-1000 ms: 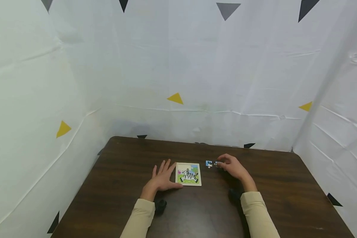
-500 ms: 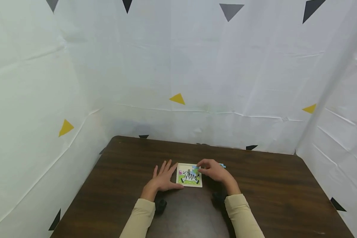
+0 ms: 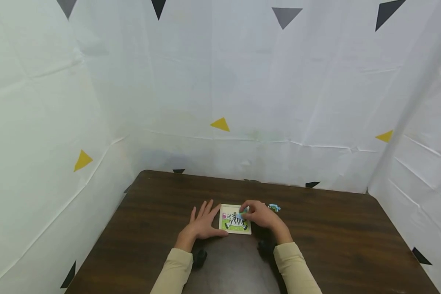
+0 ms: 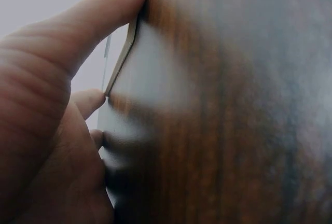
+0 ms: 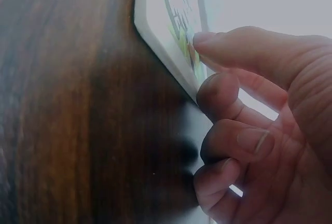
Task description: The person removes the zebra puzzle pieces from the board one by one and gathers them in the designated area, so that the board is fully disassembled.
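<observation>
- Puzzle [image 3: 236, 223], a zebra picture in a pale frame [image 5: 148, 11], lies flat on the dark table [image 3: 228, 265], just right of my left hand [image 3: 201, 228] and partly under my right hand [image 3: 261, 215].
- I judge it light and stiff, likely thin wood or board, and smooth enough to skid if nudged; the frame's corners look the best place to steady it.
- The small piece [image 3: 246, 210] at my right fingertips, mostly hidden by them, should be light and hard too; I'd hold it by its edges and spare its knobs.
- My left hand is spread wide: thumb at the near left corner, forefinger stretched to the far left one, the others fanned out away from the frame.
- My right hand slants inward over the far right part of the picture, thumb and forefinger pinching what seems to be that piece, other fingers curled beside the frame.
- A loose piece [image 3: 274, 208] lies just past my right knuckles.
</observation>
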### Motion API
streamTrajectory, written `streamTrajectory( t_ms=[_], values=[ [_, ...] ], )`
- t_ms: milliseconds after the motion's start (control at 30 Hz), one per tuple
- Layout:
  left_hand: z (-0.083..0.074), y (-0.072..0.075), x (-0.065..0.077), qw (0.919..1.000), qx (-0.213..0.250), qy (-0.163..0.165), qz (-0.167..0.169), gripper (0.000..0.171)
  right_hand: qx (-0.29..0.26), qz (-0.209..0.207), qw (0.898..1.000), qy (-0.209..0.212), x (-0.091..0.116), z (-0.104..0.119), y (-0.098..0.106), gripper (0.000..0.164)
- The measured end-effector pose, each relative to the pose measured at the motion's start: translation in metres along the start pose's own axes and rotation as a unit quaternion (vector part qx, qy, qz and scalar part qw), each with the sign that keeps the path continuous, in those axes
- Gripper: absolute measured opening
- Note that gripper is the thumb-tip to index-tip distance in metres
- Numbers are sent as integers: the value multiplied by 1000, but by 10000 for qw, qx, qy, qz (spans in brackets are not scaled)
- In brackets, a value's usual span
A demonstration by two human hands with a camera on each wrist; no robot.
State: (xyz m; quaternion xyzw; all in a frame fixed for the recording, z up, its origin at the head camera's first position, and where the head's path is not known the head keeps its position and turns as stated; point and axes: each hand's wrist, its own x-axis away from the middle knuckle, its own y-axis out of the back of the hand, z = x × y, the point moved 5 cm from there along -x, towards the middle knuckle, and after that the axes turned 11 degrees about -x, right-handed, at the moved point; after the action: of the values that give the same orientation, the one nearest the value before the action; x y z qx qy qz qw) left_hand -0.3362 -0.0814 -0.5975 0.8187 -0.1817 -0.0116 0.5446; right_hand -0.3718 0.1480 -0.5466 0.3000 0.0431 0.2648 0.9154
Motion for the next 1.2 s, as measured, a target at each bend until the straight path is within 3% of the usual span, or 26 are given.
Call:
streamTrajectory(
  t_ms=[333, 500, 867, 1200],
  values=[
    [3, 1, -2, 9998, -20, -40, -181, 113, -269, 88, 9992, -267, -6, 7, -6, 14],
    [4, -7, -2, 9999, 63, -90, -18, 117, -379, 245, 9977, -513, 1, 5, -10, 13],
    [11, -8, -5, 9999, 52, 12, -114, 115, -528, 396, 9970, -403, -4, 9, -12, 15],
    [-2, 2, 0, 9997, 207, -36, -146, 112, -685, 349, 9961, -436, -2, 8, -7, 15]
  ],
)
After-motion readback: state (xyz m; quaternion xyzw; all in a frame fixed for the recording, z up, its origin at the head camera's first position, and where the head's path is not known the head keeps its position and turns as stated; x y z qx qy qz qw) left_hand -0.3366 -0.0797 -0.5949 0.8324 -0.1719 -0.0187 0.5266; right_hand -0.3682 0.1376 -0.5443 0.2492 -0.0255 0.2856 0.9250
